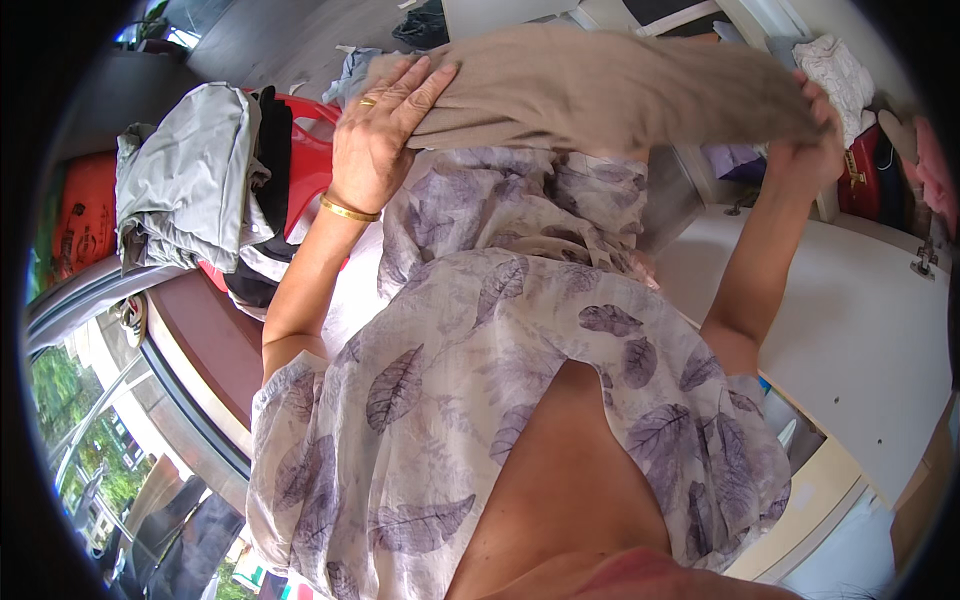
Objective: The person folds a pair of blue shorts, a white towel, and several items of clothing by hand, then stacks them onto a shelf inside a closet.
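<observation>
A length of brown folded cloth (pixel 590 90), perhaps a garment, stretches sideways between my two hands in front of me. My left hand (pixel 385 135) holds its left end, fingers laid over the top and the thumb hidden. My right hand (pixel 812 140) grips the right end, its fingers curled at the cloth's edge and slightly blurred. The kind of garment cannot be made out. Below the cloth is the leaf-patterned clothing (pixel 440 330) on my body.
At the left, folded grey clothes (pixel 190 170) and dark ones lie over a red plastic chair (pixel 310 150). A white cabinet door (pixel 820 320) stands open at the right. White lacy fabric (pixel 838 75) and a red item (pixel 862 180) lie at the far right. A window (pixel 90 410) is lower left.
</observation>
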The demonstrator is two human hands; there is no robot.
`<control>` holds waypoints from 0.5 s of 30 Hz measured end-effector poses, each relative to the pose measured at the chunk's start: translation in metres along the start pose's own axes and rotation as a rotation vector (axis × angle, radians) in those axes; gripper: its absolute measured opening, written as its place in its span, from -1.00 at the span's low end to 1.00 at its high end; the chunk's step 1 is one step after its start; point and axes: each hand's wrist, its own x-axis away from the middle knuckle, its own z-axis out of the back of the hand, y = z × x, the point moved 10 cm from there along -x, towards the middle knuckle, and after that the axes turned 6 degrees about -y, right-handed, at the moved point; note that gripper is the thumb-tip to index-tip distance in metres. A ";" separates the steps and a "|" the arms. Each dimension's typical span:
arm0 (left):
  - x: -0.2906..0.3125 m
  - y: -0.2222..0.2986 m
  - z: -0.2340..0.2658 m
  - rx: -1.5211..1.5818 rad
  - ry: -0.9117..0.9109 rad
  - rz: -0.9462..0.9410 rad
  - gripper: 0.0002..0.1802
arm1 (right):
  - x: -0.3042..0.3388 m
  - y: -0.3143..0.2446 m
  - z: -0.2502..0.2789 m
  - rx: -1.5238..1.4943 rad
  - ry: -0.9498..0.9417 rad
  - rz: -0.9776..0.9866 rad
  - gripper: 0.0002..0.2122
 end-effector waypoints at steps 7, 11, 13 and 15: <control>0.071 -0.003 -0.138 0.082 -0.702 0.143 -0.32 | 0.164 0.065 0.104 0.670 -0.179 -0.446 -0.82; 0.022 0.015 -0.091 0.129 -0.650 -0.061 -0.49 | 0.204 0.049 0.121 1.273 -0.100 -0.510 -0.76; -0.009 0.041 -0.078 0.321 -0.388 -0.084 -0.57 | 0.172 0.034 0.033 1.402 -0.116 -0.269 -0.73; -0.023 0.075 -0.098 0.342 -0.273 -0.184 -0.58 | 0.162 0.054 -0.063 1.449 -0.352 -0.033 -0.68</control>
